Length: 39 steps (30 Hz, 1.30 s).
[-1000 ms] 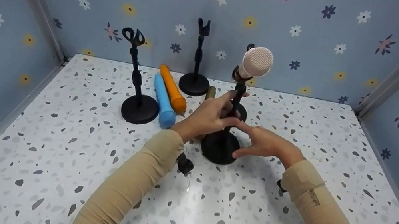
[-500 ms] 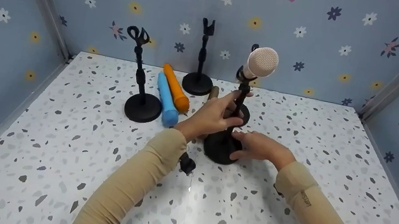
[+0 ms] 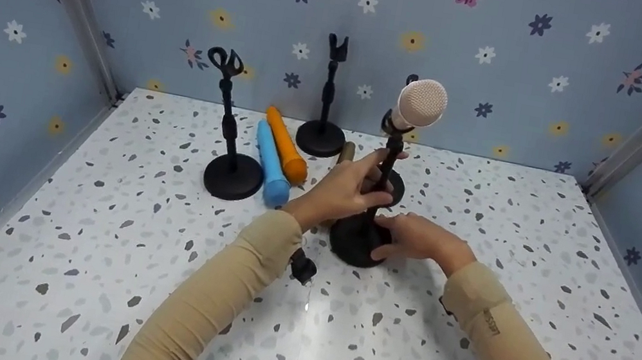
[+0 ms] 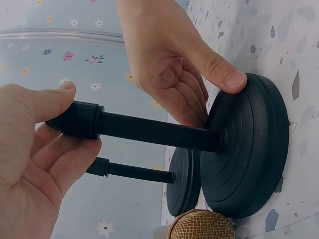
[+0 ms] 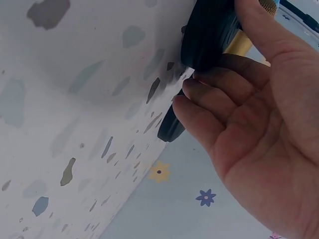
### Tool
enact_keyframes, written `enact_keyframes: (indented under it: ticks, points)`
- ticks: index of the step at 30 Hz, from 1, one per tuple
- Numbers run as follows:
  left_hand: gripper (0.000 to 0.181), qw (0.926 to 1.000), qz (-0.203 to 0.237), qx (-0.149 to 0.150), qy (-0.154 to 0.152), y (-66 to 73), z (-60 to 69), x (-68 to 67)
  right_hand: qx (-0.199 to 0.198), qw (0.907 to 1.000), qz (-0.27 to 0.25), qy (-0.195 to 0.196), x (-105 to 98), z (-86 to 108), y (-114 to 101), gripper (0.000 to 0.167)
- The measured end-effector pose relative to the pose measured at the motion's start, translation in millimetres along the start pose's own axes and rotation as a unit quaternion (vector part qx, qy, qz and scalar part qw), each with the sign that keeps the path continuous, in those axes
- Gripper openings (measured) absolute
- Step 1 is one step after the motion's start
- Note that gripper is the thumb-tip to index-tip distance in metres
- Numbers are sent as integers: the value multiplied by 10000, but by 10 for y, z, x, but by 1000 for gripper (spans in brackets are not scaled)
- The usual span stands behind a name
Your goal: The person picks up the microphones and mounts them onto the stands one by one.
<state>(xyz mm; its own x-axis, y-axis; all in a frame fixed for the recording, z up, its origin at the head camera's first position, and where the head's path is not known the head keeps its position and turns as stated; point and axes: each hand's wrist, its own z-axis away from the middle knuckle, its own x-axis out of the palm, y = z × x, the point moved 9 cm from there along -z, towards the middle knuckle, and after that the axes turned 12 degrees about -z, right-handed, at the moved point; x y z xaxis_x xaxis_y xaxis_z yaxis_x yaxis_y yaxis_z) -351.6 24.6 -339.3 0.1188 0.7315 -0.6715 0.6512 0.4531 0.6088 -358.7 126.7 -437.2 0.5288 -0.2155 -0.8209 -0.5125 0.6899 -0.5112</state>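
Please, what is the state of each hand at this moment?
Left hand: closed, holding the thin black stem below the white microphone.
Right hand: closed, holding the round black base of that same stem.

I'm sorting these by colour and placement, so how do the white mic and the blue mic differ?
The white mic is pale, while the blue mic is blue. The white mic sits raised in a stand that the left hand grips; the blue mic lies on the table. The white mic tilts head-up, whereas the blue mic lies flat. Both have rounded heads.
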Motion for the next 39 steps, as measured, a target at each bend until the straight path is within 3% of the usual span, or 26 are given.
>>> enact_keyframes:
  ticks: [3, 9, 15, 19, 26, 39]
  points:
    - [67, 10000, 52, -20, 83, -21, 22, -23, 3, 10000, -23, -29, 5, -22, -25, 50]
    - [67, 9998, -84, 9, 178, -22, 37, -22, 260, 9996, 80, -107, 13, -4, -23, 66]
    - [45, 9997, 91, -91, 207, -20, 39, 7, 491, 9983, 268, -169, -3, 10, -29, 70]
    - [35, 9997, 224, -32, 71, -25, 69, 46, 634, 9973, 274, -240, 15, 25, -6, 76]
    - [35, 9978, 641, 16, -189, -52, 104, 83, 713, 9972, 172, -147, 31, 43, 10, 77]
    - [39, 9959, 856, 39, 278, -84, 76, 65, 990, 9951, 2, -80, 42, 82, 57, 82]
